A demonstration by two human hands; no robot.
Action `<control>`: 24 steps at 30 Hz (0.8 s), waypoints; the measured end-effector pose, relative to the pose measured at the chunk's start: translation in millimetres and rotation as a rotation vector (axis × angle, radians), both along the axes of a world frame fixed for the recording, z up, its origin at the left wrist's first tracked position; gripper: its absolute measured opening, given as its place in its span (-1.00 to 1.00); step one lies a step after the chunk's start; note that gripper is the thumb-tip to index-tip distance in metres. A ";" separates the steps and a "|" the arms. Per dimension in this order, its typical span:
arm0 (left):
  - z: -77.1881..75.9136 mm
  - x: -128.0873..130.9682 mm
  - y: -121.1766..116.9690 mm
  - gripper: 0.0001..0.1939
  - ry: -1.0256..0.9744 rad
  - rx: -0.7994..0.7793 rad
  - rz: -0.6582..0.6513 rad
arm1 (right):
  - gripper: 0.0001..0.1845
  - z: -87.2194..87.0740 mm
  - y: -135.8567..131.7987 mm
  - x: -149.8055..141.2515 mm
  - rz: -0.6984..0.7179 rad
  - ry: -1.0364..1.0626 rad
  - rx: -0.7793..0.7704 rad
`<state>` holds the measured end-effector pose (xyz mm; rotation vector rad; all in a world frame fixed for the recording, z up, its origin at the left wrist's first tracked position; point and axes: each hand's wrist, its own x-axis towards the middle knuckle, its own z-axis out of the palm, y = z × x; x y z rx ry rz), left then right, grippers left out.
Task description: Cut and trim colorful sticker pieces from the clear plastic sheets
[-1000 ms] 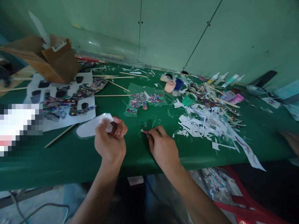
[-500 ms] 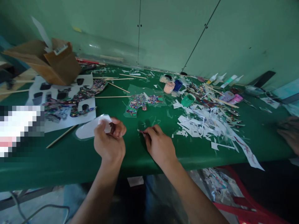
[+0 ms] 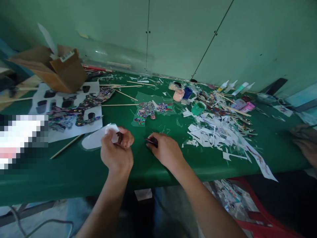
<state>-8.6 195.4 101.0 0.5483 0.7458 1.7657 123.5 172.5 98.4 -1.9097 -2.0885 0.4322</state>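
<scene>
My left hand (image 3: 117, 150) is closed on a long white cutout (image 3: 92, 140) with a rounded end and a clear film edge. Its thumb presses on the cutout's top, and a dark patch shows between the curled fingers. To the right, my right hand (image 3: 167, 148) pinches a small, thin dark piece (image 3: 151, 141) with a pinkish edge, low over the green table (image 3: 138, 172); I cannot make out its kind. Just beyond both hands lie colourful printed cutouts (image 3: 146, 112) on clear film.
White paper scraps (image 3: 205, 134) are heaped to the right, beside a green paint jar (image 3: 198, 108) and glue tubes (image 3: 240, 88). A cardboard box (image 3: 66, 74) stands on printed sheets (image 3: 91, 130) at left. Another person's hand (image 3: 304, 140) is at the right edge.
My right hand has shifted slightly left, and the small piece in its fingers has turned to show a larger dark side. My left hand still holds the white cutout.
</scene>
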 end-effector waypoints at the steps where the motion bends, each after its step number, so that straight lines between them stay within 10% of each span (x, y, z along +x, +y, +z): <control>1: 0.2 -0.1 -0.1 -0.70 0.007 -0.001 0.001 | -0.83 -0.4 1.4 -2.1 0.008 -0.013 -0.005; 8: 2.1 0.9 1.3 -0.68 -0.008 -0.013 0.033 | -0.84 3.9 9.6 12.7 -0.111 0.041 0.151; 18: 1.6 0.8 1.9 -0.69 -0.018 -0.010 0.011 | -0.70 19.3 -1.7 178.8 -0.648 -0.360 0.076; 24: 1.9 2.4 2.3 -0.69 -0.018 -0.009 0.019 | -0.62 18.1 -9.1 177.7 -0.638 -0.435 0.024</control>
